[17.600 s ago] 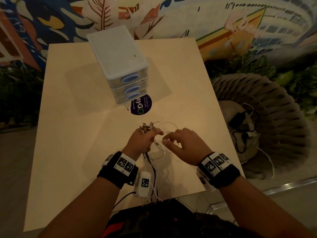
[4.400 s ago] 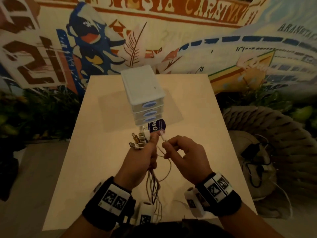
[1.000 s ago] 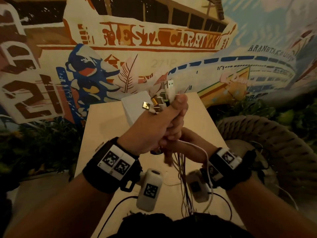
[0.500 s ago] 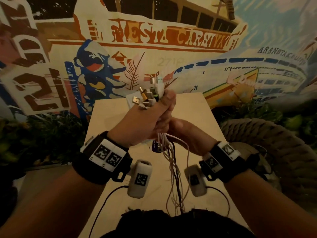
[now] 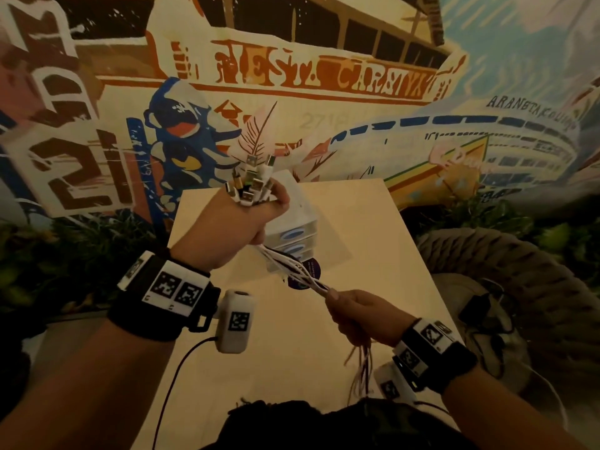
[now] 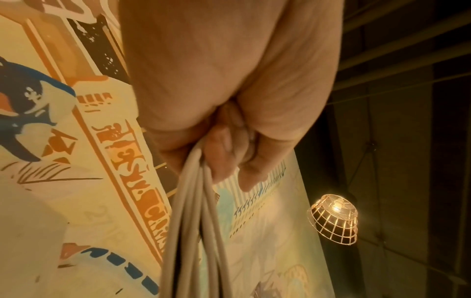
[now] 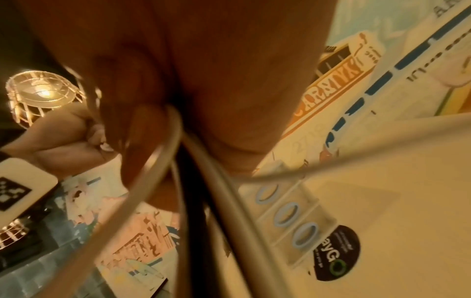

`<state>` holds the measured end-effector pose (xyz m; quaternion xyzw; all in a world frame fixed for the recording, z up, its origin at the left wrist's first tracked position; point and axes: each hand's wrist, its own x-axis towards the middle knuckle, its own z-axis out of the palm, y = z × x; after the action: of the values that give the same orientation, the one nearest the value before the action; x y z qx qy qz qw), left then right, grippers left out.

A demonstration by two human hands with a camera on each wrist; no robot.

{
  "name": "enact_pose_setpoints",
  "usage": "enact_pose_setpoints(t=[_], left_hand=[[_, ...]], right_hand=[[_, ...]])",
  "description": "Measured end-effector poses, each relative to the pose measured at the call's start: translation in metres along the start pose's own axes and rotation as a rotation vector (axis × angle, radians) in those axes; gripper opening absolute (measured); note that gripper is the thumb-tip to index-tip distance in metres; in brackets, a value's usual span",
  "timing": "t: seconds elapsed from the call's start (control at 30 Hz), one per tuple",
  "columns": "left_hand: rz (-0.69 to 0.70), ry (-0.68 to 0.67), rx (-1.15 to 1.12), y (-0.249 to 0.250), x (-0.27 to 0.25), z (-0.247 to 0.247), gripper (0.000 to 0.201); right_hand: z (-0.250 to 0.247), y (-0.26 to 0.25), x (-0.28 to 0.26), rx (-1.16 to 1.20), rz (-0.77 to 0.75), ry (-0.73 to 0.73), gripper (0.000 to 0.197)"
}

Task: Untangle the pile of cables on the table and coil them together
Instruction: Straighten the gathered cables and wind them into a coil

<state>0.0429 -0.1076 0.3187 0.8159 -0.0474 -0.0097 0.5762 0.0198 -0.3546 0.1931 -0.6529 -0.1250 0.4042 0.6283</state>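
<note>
Two hands hold one bundle of cables (image 5: 293,269) in the air above the worktop (image 5: 373,254). The left hand (image 5: 227,228) is raised, its fingers curled tight round the upper end of the bundle, and a cluster of plugs (image 5: 251,181) sticks up out of the top of the fist. In the left wrist view several pale cables (image 6: 196,211) run out from under the curled fingers (image 6: 224,161) side by side. From that fist the strands slant down to the right hand (image 5: 363,315), which is lower and nearer the body; its fingers are closed round the bundle too. In the right wrist view pale cables and one black one (image 7: 190,201) pass through that grip, blurred. Below the right hand the loose ends (image 5: 360,368) hang down toward the near edge of the worktop.

Behind the stretched cables, on the worktop, stands a small white drawer box (image 5: 297,219) with three drawers, each with a blue oval handle. Just in front of the box a dark round sticker (image 5: 306,274) lies flat on the worktop. Each wrist wears a black band with square black-and-white markers, and a white camera unit (image 5: 235,321) hangs under the left wrist with a black lead trailing from it. Right of the box, off the worktop, sits a woven chair (image 5: 519,287) with dark chargers and leads on its seat. A painted wall (image 5: 324,76) rises behind the box. A caged lamp (image 6: 332,217) glows in both wrist views.
</note>
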Motion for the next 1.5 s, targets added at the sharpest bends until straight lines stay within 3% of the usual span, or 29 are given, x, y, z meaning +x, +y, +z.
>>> enact_pose_setpoints(t=[0.1, 0.3, 0.47, 0.5, 0.57, 0.6, 0.67, 0.7, 0.73, 0.83, 0.97, 1.07, 1.2, 1.3, 1.4, 1.5], left_hand=[[-0.078, 0.025, -0.258, -0.009, -0.001, 0.004, 0.022], [0.039, 0.045, -0.469, 0.001, -0.004, 0.009, 0.022], [0.196, -0.041, -0.441, 0.013, -0.012, 0.029, 0.032], [0.204, -0.083, -0.458, 0.016, -0.013, 0.033, 0.032], [0.217, -0.167, -0.503, 0.021, -0.013, 0.043, 0.033], [0.223, -0.2, -0.52, 0.024, -0.013, 0.048, 0.032], [0.231, -0.238, -0.546, 0.029, -0.014, 0.056, 0.032], [0.229, -0.251, -0.556, 0.03, -0.014, 0.057, 0.032], [0.221, -0.259, -0.563, 0.032, -0.014, 0.057, 0.033], [0.181, -0.231, -0.549, 0.03, -0.01, 0.039, 0.034], [0.033, -0.138, -0.614, 0.015, -0.009, 0.015, 0.035], [-0.012, -0.127, -0.661, 0.004, -0.014, 0.014, 0.035], [0.035, -0.133, -0.609, -0.002, -0.016, 0.02, 0.026], [0.018, -0.141, -0.578, -0.006, -0.013, 0.02, 0.025], [0.048, -0.116, -0.23, -0.012, -0.013, 0.023, 0.033], [0.083, -0.155, 0.106, -0.024, -0.02, 0.035, 0.014]], right_hand=[[-0.009, 0.0, -0.014, 0.0, 0.021, 0.036, 0.05], [-0.013, 0.018, -0.038, -0.081, 0.023, 0.033, 0.045], [-0.013, 0.001, -0.05, -0.501, -0.037, 0.061, 0.04], [-0.009, -0.012, -0.051, -0.51, -0.097, 0.058, 0.05], [0.001, -0.039, -0.046, -0.436, -0.251, 0.069, 0.066], [0.008, -0.052, -0.041, -0.355, -0.307, 0.065, 0.065], [0.023, -0.072, -0.025, -0.271, -0.329, 0.049, 0.038], [0.03, -0.08, -0.017, -0.288, -0.317, 0.06, 0.02], [0.036, -0.081, -0.01, -0.293, -0.301, 0.056, 0.019], [0.034, -0.063, -0.002, -0.129, -0.168, 0.034, 0.05], [0.017, -0.038, -0.009, 0.015, -0.098, 0.033, 0.043], [0.011, -0.033, -0.013, 0.061, -0.008, 0.029, 0.052], [0.009, -0.036, -0.019, -0.098, 0.004, 0.083, 0.059], [0.008, -0.042, -0.022, -0.177, 0.003, 0.116, 0.052], [0.005, -0.048, -0.024, -0.194, 0.01, 0.109, 0.045], [0.0, -0.054, -0.024, -0.263, 0.056, 0.098, 0.048]])
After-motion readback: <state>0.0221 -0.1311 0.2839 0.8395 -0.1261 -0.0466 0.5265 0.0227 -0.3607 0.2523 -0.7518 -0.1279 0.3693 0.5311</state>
